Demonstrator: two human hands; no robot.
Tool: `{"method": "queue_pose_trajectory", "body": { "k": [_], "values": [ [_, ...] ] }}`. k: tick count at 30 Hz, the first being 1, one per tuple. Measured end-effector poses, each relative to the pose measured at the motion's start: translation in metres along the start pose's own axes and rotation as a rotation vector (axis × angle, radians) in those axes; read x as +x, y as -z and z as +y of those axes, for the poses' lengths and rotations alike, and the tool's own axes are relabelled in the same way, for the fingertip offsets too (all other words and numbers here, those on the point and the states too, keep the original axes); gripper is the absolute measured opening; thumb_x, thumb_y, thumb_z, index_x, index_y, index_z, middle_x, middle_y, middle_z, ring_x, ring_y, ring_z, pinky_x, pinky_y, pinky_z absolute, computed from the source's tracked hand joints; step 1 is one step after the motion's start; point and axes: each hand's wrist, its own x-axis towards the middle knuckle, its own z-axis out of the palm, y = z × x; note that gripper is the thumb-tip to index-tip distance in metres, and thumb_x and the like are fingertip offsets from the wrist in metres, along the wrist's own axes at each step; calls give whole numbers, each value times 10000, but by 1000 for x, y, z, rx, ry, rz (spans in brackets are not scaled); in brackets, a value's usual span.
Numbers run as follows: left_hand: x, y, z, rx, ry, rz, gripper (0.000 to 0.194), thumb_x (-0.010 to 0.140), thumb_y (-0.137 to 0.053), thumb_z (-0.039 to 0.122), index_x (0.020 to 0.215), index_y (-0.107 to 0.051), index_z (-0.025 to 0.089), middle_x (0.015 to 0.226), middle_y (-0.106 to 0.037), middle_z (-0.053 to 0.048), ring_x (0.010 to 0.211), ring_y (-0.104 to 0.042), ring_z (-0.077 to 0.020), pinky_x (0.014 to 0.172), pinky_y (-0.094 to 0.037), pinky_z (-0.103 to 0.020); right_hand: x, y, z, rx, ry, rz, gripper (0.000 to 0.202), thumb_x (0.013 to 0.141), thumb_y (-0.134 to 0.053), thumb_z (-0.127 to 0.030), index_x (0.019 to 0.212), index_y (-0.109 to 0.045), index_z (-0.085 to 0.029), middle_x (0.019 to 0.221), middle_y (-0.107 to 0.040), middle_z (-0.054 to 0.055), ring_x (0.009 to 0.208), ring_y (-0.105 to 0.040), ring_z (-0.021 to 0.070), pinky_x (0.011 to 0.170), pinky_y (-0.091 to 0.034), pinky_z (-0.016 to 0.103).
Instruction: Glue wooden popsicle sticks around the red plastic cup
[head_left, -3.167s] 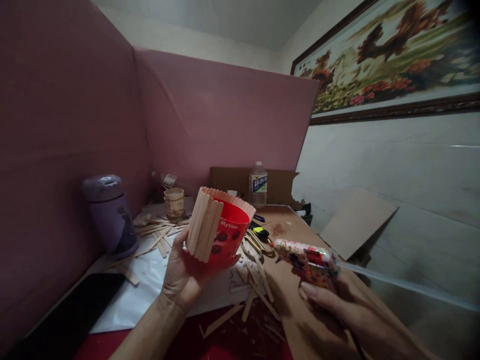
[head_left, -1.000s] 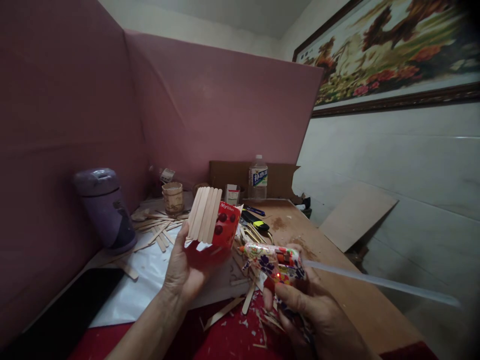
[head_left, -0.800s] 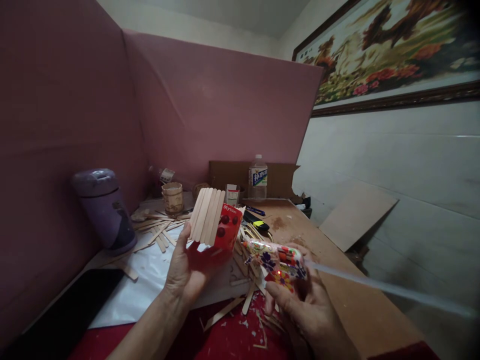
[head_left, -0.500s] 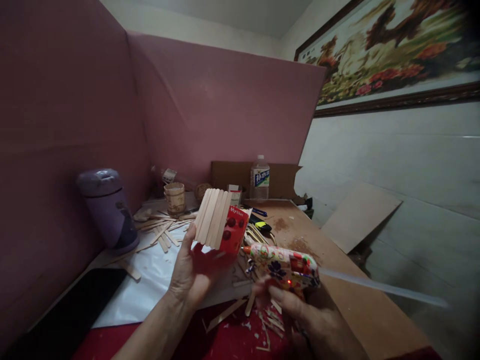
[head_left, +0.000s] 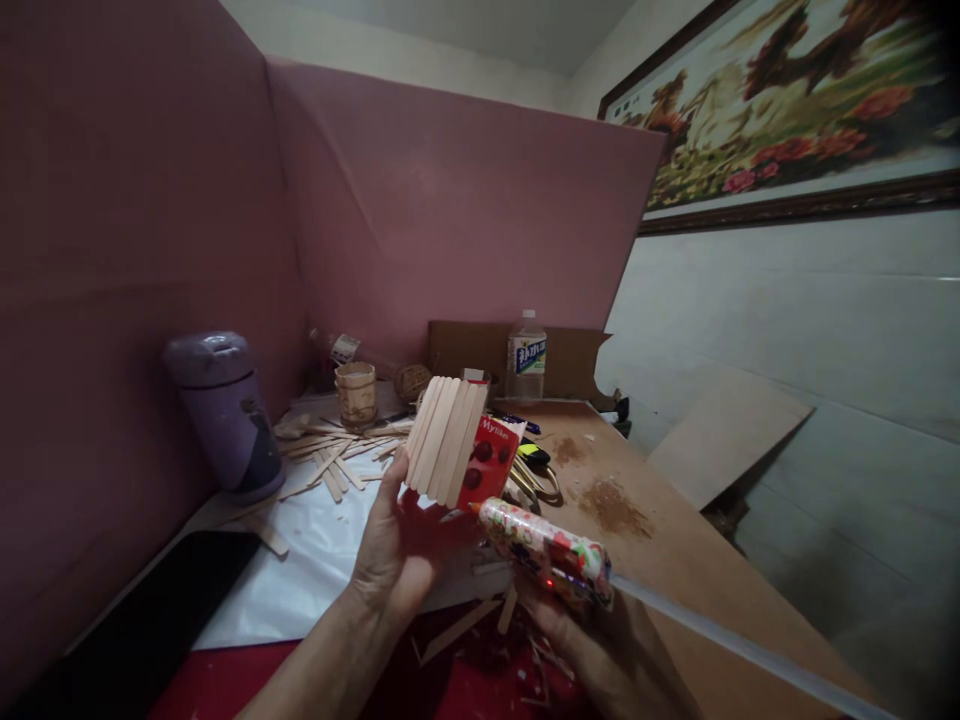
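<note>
My left hand (head_left: pixel 394 560) is closed on a small red box (head_left: pixel 491 462) printed "Mylikes". Flat wooden craft sticks (head_left: pixel 444 440) stand side by side over the face of the box turned to the left. In my right hand (head_left: pixel 570 625) is a hot glue gun (head_left: pixel 551 545) wrapped in a flowered pattern, with a small red light lit. Its orange nozzle points left, close to the lower edge of the box; whether it touches cannot be told. A long clear glue stick (head_left: pixel 735 640) sticks out of the gun's rear. The fingers around the gun's handle are partly in shadow.
A purple flask (head_left: pixel 225 420) and a dark flat panel (head_left: pixel 157 610) are at the left. Loose craft sticks (head_left: pixel 334 465) lie on a white sheet (head_left: pixel 300 575). Behind stand a stick-covered cup (head_left: pixel 356 395) and a plastic bottle (head_left: pixel 527 360). Gold-handled scissors (head_left: pixel 536 485) lie right of the box.
The glue gun has moved left and tilted, its nozzle now nearer the lower edge of the box and sticks. The box has shifted slightly right in view.
</note>
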Motion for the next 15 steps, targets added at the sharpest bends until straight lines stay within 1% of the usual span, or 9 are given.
{"method": "queue_pose_trajectory", "body": {
  "k": [3,5,8,11,15],
  "values": [
    [0,-2,-1,-14,2,29,571,834,-592,398,1316,-394,163,1068,-656,-155,900,-663,-296,793,-529,-487,2,-4,0,-46,14,1,422,813,-638,-431,1200,-655,-264,1091,-701,100,1145,-574,324,959,-487,494],
    [0,-2,-1,-16,1,51,584,830,-596,398,1324,-385,168,1047,-659,-147,880,-666,-292,786,-530,-491,4,-7,0,-59,25,-2,430,824,-624,-431,1218,-643,-259,1107,-696,101,1126,-588,318,942,-502,484],
    [1,-3,-1,-9,6,62,580,825,-602,392,1322,-402,170,1020,-660,-140,861,-667,-287,782,-531,-490,7,-7,3,-76,48,-11,429,836,-612,-425,1235,-631,-268,1047,-714,91,1050,-631,304,896,-536,458],
    [1,-3,-1,-1,13,75,565,820,-607,394,1305,-431,165,985,-660,-133,842,-667,-282,771,-534,-485,7,-6,7,-134,88,7,426,839,-606,-436,1230,-634,-271,1000,-725,83,1036,-639,296,902,-536,444],
    [1,-3,-2,-5,7,99,566,813,-609,413,1293,-438,167,962,-656,-123,822,-664,-276,744,-541,-475,6,-3,16,-228,120,37,417,842,-590,-452,1214,-644,-272,1059,-714,83,1050,-637,291,887,-551,424]
  ]
}}
